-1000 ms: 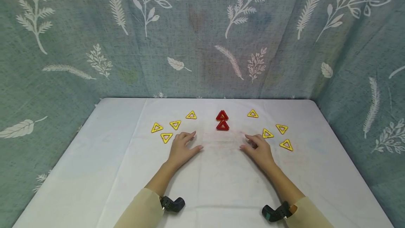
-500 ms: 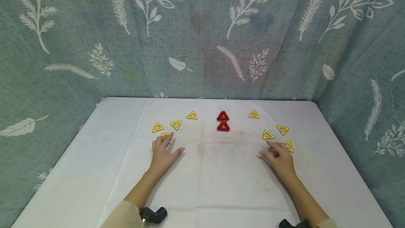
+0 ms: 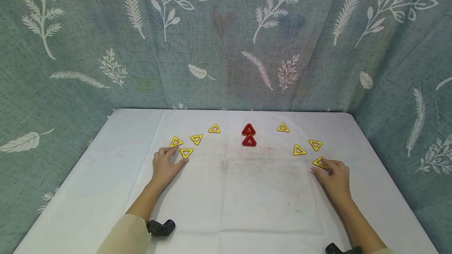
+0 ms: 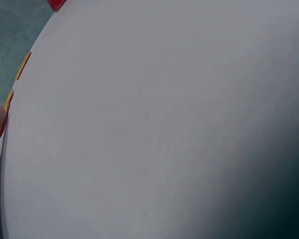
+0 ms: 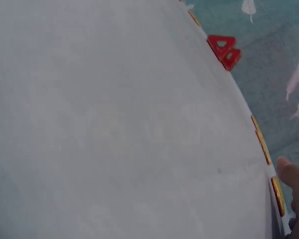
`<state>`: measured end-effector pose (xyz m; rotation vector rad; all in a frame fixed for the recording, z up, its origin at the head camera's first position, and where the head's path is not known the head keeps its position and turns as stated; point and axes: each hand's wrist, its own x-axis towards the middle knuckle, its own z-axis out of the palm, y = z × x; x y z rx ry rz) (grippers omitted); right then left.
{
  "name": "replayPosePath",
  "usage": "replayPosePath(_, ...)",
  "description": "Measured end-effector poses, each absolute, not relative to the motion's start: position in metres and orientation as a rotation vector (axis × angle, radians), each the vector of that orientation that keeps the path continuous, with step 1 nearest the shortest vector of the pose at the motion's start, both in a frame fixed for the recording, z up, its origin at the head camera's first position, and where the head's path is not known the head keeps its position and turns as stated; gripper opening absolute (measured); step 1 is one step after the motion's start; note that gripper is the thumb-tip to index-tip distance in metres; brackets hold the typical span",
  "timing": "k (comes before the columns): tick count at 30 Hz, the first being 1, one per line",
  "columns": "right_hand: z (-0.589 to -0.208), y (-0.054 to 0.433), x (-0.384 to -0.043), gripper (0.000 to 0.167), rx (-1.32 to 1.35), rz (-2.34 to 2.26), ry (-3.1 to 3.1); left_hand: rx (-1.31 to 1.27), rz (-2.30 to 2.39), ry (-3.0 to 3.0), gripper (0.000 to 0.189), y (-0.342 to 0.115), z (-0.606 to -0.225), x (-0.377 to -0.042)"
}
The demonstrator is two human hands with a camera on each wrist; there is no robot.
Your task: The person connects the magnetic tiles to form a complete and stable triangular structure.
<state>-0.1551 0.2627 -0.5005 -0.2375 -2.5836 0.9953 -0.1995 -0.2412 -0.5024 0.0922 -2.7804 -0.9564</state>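
Observation:
Several flat yellow triangle pieces with open centres lie on the white table. In the head view, my left hand (image 3: pixel 165 167) reaches to the left group, index fingertip at the lower edge of the outermost yellow triangle (image 3: pixel 175 142). Its thumb comes up just below a second yellow triangle (image 3: pixel 186 153). At the right, my right hand (image 3: pixel 336 177) has its fingers spread around the nearest yellow triangle (image 3: pixel 319 163), partly covering its right side. The right wrist view shows that thumb (image 5: pixel 289 174) beside a yellow triangle (image 5: pixel 277 195). Neither hand has lifted a piece.
Two red triangular pieces (image 3: pixel 248 140) stand one behind the other at the back centre. More yellow triangles (image 3: pixel 299 150) lie on both sides. A leaf-patterned curtain (image 3: pixel 219 50) rises behind the white-covered table (image 3: pixel 261 207).
Both hands have moved outward from the middle, the left to the left triangle group and the right to the nearest right triangle. The pieces lie where they were.

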Motion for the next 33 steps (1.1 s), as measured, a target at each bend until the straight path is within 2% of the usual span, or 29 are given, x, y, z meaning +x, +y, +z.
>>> replayPosePath(7, -0.498, 0.274, -0.158, 0.058, -0.321, 0.977, -2.644, -0.024, -0.825, -2.888, 0.059, -0.252, -0.501, -0.209)
replayPosePath(15, -0.499, 0.277, -0.164, 0.051, -0.313, 0.871, -2.700, -0.040, -0.847, -2.924, 0.053, -0.251, -0.501, -0.210)
replayPosePath(23, -0.499, 0.279, -0.166, 0.045, -0.335, 0.913, -2.716, -0.067, -0.954, -2.927, 0.053, -0.252, -0.497, -0.208)
replayPosePath(33, -0.496, 0.276, -0.163, 0.046, -0.274, 1.023, -2.752, -0.083, -0.993, -2.949, 0.054, -0.253, -0.496, -0.208)
